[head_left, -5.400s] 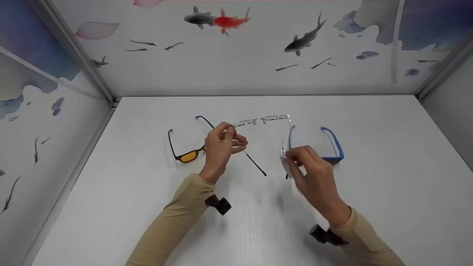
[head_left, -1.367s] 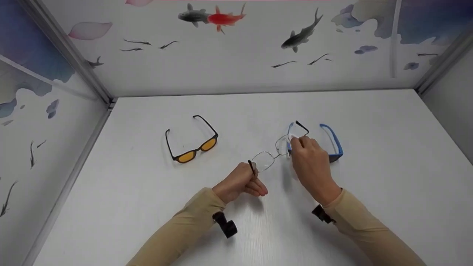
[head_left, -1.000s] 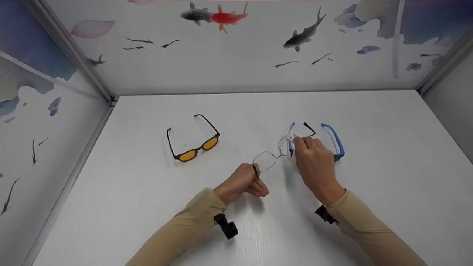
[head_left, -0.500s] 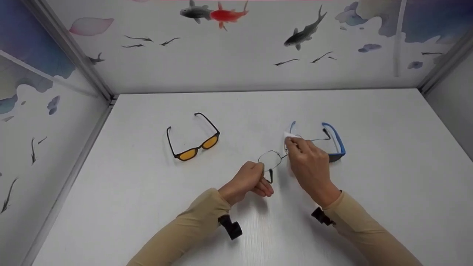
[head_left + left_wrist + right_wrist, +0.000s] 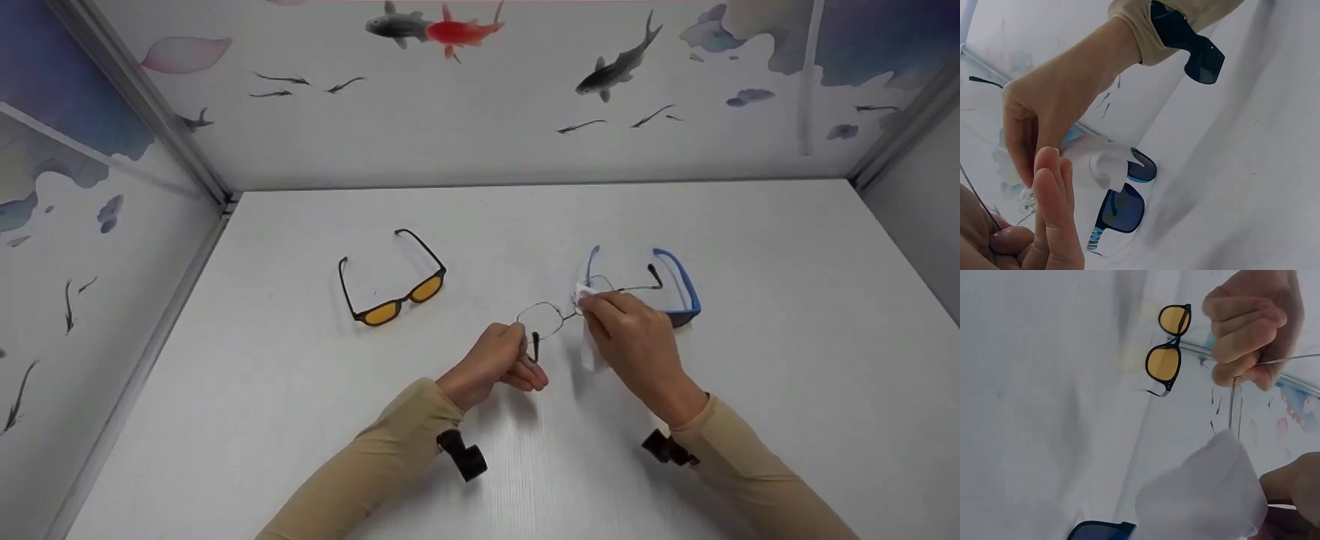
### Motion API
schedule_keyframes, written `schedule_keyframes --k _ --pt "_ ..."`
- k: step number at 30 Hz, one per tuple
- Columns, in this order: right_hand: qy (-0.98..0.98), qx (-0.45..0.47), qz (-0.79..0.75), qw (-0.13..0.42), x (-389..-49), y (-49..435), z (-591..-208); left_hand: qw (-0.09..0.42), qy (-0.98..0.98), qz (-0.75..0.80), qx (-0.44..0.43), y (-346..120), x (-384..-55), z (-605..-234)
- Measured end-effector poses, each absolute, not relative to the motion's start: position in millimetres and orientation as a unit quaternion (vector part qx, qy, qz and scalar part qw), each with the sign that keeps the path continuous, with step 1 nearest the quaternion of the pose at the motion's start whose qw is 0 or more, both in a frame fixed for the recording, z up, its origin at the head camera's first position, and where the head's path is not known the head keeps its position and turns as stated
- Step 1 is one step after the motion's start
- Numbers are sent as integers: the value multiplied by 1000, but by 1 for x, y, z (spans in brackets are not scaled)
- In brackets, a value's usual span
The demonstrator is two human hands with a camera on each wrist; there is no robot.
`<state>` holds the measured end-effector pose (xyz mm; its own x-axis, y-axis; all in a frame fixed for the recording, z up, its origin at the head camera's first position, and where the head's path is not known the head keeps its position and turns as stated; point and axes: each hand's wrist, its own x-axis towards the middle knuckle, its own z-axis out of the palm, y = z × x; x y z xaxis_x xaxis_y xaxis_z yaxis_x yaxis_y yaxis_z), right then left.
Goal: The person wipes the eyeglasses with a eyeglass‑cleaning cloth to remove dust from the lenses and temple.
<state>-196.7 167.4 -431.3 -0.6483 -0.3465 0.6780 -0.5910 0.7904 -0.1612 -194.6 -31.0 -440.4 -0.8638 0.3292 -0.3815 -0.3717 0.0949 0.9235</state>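
My left hand (image 5: 491, 360) pinches a pair of thin wire-framed eyeglasses (image 5: 562, 324) at one end, its other fingers stretched out below. A black temple tip (image 5: 535, 345) shows beside those fingers. In my right hand (image 5: 637, 341) is a white cloth (image 5: 592, 356), pinched around the glasses' far lens, which is mostly hidden by cloth and fingers. The right wrist view has the cloth (image 5: 1202, 495) draped large in front, with the glasses' rim (image 5: 1234, 410) running from it up to the left hand (image 5: 1255, 332). Both hands are above the white table.
Black-framed glasses with orange lenses (image 5: 426, 289) stand unfolded on the table (image 5: 285, 420) to the left. Blue-framed sunglasses with dark lenses (image 5: 690, 294) lie behind the right hand, partly covered by it. Printed fish panels (image 5: 480, 142) wall the back and left.
Over five seconds, the wire glasses came down and nearer, tilting, and the cloth went onto their far lens. In the last second, the right hand and cloth shifted slightly there, and the temple tips swung.
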Motion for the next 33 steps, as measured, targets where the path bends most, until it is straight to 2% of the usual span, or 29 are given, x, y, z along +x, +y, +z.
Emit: schedule_keyframes --k 6,14,20,25,33 --pt "-905 249 214 270 -187 189 -430 255 691 675 -29 -45 -197 -444" --pt "-890 190 366 192 -184 232 -414 225 647 728 -36 -72 -204 -440" --pt "-867 179 444 133 -177 243 -403 232 632 740 -12 -81 -205 -433" --pt "-842 218 475 137 -166 242 -392 236 630 740 -2 -82 -204 -430" --pt "-868 245 412 131 -150 238 -381 222 642 733 13 -84 -203 -431"
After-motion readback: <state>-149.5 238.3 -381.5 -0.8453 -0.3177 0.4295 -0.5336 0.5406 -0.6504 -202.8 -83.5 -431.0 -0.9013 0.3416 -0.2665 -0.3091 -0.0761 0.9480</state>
